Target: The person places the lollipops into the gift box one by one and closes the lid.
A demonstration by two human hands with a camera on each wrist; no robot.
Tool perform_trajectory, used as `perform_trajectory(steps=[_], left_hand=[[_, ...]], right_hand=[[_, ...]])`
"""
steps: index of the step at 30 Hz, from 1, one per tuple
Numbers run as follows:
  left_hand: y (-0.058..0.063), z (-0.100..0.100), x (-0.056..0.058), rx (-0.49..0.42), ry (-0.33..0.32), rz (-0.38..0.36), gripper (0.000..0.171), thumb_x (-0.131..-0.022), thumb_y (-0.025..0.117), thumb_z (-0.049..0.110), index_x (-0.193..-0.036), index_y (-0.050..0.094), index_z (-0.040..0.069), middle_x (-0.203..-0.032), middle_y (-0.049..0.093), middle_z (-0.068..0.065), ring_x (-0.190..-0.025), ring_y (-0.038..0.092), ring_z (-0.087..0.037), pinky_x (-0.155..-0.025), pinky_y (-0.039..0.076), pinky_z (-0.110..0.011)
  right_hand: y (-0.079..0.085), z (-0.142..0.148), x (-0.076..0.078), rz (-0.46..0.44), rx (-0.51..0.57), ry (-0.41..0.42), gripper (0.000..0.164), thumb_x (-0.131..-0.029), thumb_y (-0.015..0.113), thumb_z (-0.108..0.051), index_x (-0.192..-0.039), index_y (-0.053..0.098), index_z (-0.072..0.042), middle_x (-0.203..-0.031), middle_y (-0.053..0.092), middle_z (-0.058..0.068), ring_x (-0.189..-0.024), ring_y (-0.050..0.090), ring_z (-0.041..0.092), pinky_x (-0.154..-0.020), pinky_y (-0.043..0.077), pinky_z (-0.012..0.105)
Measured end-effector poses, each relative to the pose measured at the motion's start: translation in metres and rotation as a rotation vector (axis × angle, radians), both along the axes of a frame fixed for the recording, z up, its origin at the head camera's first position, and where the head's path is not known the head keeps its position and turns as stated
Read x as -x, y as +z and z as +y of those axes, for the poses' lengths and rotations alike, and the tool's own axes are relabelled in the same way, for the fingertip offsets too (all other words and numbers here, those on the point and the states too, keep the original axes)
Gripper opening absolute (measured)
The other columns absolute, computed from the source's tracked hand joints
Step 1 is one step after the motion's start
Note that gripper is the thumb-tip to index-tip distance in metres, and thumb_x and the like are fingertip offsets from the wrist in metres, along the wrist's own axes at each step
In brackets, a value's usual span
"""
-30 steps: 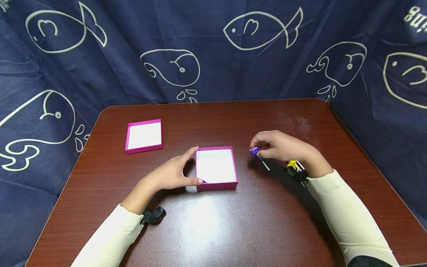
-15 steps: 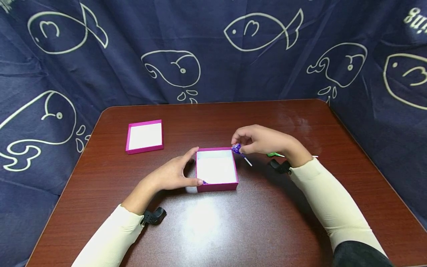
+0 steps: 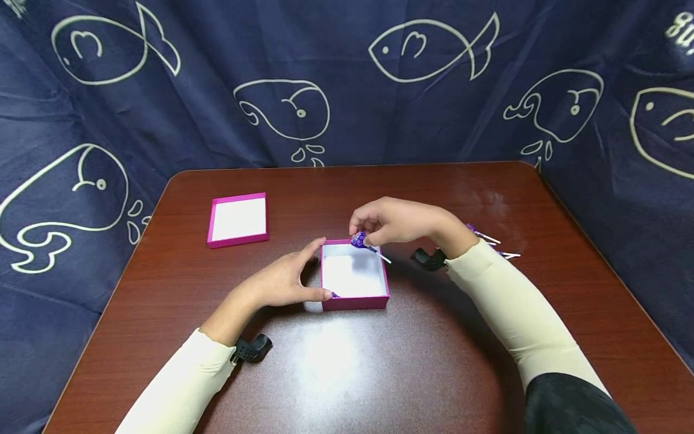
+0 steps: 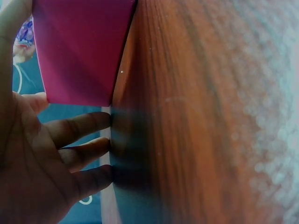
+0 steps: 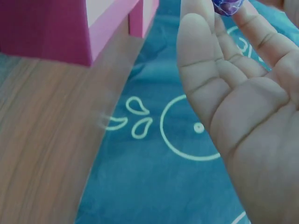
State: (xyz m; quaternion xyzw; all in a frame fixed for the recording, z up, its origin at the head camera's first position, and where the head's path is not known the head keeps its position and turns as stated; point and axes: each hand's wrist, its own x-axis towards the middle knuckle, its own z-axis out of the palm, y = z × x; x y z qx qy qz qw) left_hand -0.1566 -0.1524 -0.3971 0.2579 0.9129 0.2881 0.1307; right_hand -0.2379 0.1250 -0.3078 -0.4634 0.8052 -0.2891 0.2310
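A magenta box point(image 3: 355, 303) with a white inside sits uncovered in the middle of the table. My left hand point(image 3: 282, 280) holds its left side between thumb and index finger; the left wrist view shows the remaining fingers point(image 4: 86, 155) spread below the box wall point(image 4: 79, 51). Over the back of the box, my right hand point(image 3: 403, 220) pinches a lollipop point(image 3: 358, 240) in a purple wrapper, its white stick slanting down to the right. A purple bit point(image 3: 335, 295) shows inside the box near my left thumb; the rest of it is hidden.
A second, shallower magenta tray point(image 3: 238, 242), likely the lid, lies back left with its white inside up. Several more lollipops point(image 3: 484, 235) lie on the brown table point(image 3: 434, 361), partly hidden behind my right forearm. A blue printed cloth point(image 3: 347, 48) hangs behind.
My right hand has carried the purple lollipop leftward, from the table right of the box to above its back part. The left hand stays on the box.
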Motion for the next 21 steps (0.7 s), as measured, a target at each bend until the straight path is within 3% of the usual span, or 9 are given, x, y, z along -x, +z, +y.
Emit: perform_trajectory(steps=[6, 13, 21], left_hand=[[-0.001, 0.0, 0.0, 0.003, 0.002, -0.003, 0.111, -0.077, 0.073, 0.067, -0.16, 0.018, 0.018, -0.141, 0.054, -0.014, -0.13, 0.05, -0.027, -0.108, 0.038, -0.047], [0.0, 0.0, 0.0, -0.004, -0.01, 0.028, 0.11, -0.078, 0.074, 0.064, -0.159, 0.019, 0.015, -0.141, 0.053, -0.017, -0.131, 0.049, -0.031, -0.109, 0.037, -0.049], [-0.001, 0.0, 0.0, 0.009, -0.003, 0.019, 0.11, -0.077, 0.073, 0.066, -0.159, 0.019, 0.015, -0.145, 0.05, -0.015, -0.131, 0.048, -0.027, -0.109, 0.037, -0.045]], right_hand=[[-0.005, -0.019, 0.005, 0.001, -0.06, 0.052, 0.023, -0.086, 0.063, -0.002, -0.103, 0.068, -0.016, -0.082, 0.063, -0.003, -0.07, 0.054, 0.01, -0.063, 0.045, 0.028], [-0.012, -0.038, 0.004, 0.029, -0.144, 0.139, 0.023, -0.085, 0.063, -0.002, -0.103, 0.067, -0.016, -0.094, 0.062, -0.006, -0.083, 0.051, 0.01, -0.072, 0.044, 0.027], [-0.024, -0.052, -0.003, 0.017, -0.218, 0.192, 0.02, -0.086, 0.062, -0.001, -0.103, 0.066, -0.011, -0.087, 0.058, -0.004, -0.06, 0.042, 0.005, -0.059, 0.039, 0.022]])
